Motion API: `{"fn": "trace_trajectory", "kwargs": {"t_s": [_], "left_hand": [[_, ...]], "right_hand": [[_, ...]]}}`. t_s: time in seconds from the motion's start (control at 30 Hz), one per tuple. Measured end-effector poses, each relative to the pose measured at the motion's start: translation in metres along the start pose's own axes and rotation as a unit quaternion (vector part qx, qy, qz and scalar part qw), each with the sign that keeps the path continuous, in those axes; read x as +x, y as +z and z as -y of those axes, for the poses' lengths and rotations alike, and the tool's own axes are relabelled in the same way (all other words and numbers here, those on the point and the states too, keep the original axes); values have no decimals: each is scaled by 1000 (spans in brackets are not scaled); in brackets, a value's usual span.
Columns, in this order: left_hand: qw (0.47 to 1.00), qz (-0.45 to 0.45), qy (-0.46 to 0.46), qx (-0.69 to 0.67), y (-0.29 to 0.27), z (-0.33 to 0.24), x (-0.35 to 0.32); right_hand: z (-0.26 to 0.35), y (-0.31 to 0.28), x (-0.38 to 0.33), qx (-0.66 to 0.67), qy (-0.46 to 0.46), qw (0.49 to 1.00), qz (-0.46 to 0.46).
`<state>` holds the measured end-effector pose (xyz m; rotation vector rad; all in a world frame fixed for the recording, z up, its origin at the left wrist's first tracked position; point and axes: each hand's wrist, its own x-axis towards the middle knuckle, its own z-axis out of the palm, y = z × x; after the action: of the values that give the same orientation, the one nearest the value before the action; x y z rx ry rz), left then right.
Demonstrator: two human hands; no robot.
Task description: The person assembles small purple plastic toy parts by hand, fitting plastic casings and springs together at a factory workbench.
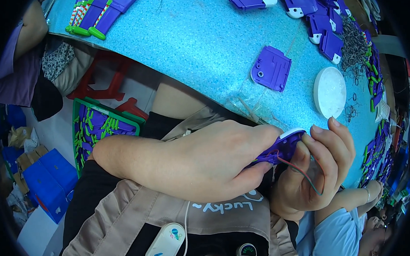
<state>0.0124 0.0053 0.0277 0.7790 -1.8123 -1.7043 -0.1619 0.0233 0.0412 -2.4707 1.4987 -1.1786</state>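
Note:
Close in front of me, a small purple plastic shell (266, 157) with a white end is held between my two hands. My left hand (222, 154) is closed on its left side, thumb below and fingers above. At its right end, my right hand (324, 163) pinches the shell with thumb and fingers, the other fingers curled upward. A thin red and dark wire pair (300, 169) comes out of the shell and hangs in front of the right hand. Much of the shell's inside is hidden by the left hand. A flat purple cover (272, 69) lies on the blue table beyond.
A round white dish (330, 92) stands right on the blue table (194, 49), near a pile of dark wires (353, 43). Purple housings (310, 18) lie at the back. A green crate (134, 121) of purple-green parts sits at left. A co-worker (333, 239) is at lower right.

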Motion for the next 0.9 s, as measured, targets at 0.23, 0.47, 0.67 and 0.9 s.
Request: {"fn": "trace_trajectory", "kwargs": {"t_s": [0.23,0.47,0.67,0.9], "left_hand": [[999,20,-40,2,-4,-3,-2],[999,32,-44,-8,-6,-4,-3],[999,25,-44,-12,-3,-4,-2],[998,34,-51,-19,-5,-6,0]], "right_hand": [[-4,-3,-2,-48,9,999,-5],[-5,-2,-5,-49,8,999,-8],[-5,-7,-5,-52,9,999,-3],[-6,-6,-6,-73,-28,997,-18]]}}
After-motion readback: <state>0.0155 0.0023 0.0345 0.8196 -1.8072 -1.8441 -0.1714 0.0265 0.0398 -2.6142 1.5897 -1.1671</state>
